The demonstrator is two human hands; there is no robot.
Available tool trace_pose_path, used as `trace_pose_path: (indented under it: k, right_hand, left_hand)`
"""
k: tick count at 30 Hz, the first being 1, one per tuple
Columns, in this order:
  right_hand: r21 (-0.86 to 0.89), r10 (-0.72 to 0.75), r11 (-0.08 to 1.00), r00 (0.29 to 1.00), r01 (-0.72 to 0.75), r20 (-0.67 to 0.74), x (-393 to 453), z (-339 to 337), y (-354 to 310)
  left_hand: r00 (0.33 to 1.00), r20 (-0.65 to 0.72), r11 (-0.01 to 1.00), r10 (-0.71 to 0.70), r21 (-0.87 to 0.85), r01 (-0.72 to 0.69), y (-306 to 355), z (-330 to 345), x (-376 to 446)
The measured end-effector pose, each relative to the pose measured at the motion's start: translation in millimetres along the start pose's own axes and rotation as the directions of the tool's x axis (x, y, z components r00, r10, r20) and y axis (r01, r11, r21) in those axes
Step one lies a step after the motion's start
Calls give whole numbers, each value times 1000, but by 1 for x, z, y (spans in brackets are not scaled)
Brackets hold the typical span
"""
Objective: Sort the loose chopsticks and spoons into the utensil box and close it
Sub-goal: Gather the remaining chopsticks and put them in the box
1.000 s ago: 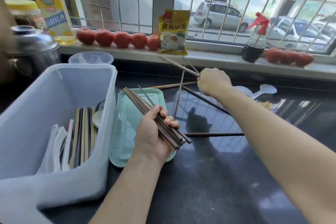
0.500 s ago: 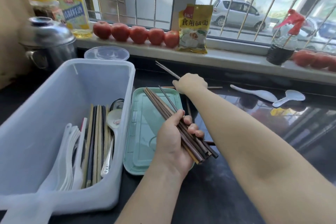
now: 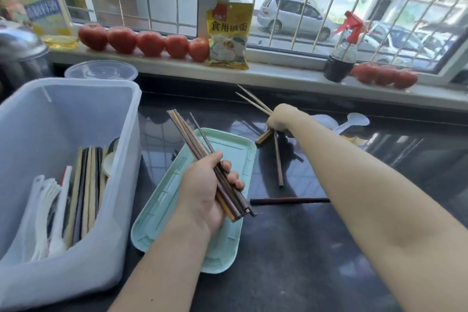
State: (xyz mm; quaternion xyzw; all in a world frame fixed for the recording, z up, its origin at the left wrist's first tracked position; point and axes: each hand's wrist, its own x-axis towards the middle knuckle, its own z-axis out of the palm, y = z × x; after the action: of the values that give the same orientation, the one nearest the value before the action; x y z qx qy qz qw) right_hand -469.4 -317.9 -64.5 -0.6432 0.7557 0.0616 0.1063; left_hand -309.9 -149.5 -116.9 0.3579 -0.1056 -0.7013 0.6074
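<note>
Up close, the left hand [image 3: 205, 197] holds a bundle of dark chopsticks [image 3: 202, 157] in a firm grip, fingers curled round them, above the pale green lid [image 3: 228, 248] that lies upside down on the dark counter [image 3: 291, 261]. The bundle slants from lower right to upper left, its thin ends reaching past the lid's far edge.

Further back, the right hand [image 3: 282, 118] is closed round a pair of light wooden chopsticks [image 3: 252, 101], whose thin ends point up and left toward the sill; the thick ends poke out below the fist. Just beside that hand, one brown chopstick [image 3: 278, 162] lies on the counter pointing toward the viewer, and one dark chopstick [image 3: 288, 201] lies crosswise nearer the viewer, its right end hidden behind the right forearm.

Two white spoons [image 3: 354, 120] rest on the counter behind the right arm, partly hidden by it.

At the left stands the translucent utensil box [image 3: 121, 159], open, just beside the lid. Inside it lie chopsticks of mixed colours [image 3: 87, 185] side by side, white spoons [image 3: 48, 200] along their left, and a metal spoon [image 3: 111, 149] against the right wall.

On the window sill [image 3: 278, 78] stand a row of tomatoes [image 3: 141, 39], a yellow packet [image 3: 229, 35], a spray bottle with dark liquid [image 3: 340, 58] and more tomatoes [image 3: 385, 75]. An oil bottle [image 3: 38, 2] stands at the far left, with a clear plastic tub [image 3: 101, 71] behind the box.
</note>
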Motion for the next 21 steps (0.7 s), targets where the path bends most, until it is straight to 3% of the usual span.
trace_pose_path:
  k: [2,6,10,15,18,21]
  right_hand:
    - [-25,20,999,1000,-20,-19,-4,0,15]
    - [87,7,996,999,-2,-52,-8,6,37]
    - [15,-61,998,998,62,-30,-18,11,39]
    - [76,-87,994,995,83,39,-29,18,35]
    - [-93,-73,993,996,69,-50,-37,33,30]
    - [-184,-142,975,987,127,-74,-40,34,29]
  left_hand:
    - [998,-45,996,46,76,-42,-1,-2,4]
    - [983,-88,970,161,197,-141,-2,0,6]
    - [976,-58,949,210,252,-189,-2,0,6]
    - [990,102,989,97,105,-108,0,10,-6]
    - [973,228,990,-28,141,-4,-12,18,-20]
    - [969,248,977,5,205,-57,-23,21,-23]
